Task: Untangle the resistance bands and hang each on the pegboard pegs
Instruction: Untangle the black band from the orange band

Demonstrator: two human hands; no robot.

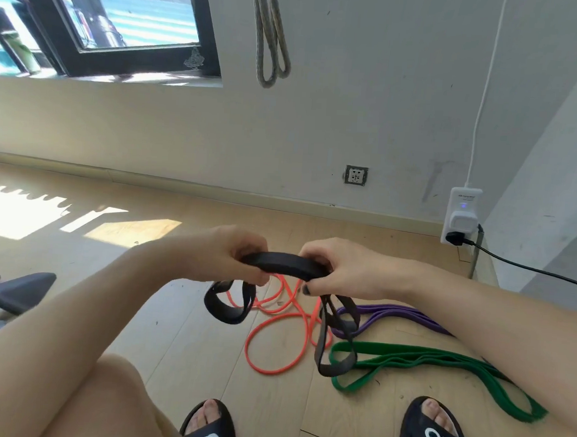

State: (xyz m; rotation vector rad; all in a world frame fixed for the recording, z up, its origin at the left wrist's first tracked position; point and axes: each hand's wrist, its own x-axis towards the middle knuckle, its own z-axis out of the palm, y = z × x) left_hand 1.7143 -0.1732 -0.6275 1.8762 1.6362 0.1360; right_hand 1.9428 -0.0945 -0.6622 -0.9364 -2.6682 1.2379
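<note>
Left hand [224, 253] and right hand [341, 272] both clenched around flat, matte black band [286, 264], loops dangling.

Matt black rubber band [286, 264] at twelve o'clock; smooth orange rubber tube band [275, 335] at center; matt green flat band [440, 362] at three o'clock; pale wood-plank floor [206, 331], lightly scuffed.

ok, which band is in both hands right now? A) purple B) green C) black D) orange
C: the left hand and right hand both grip the black band, while the green band, purple band and orange band lie on the floor.
</note>
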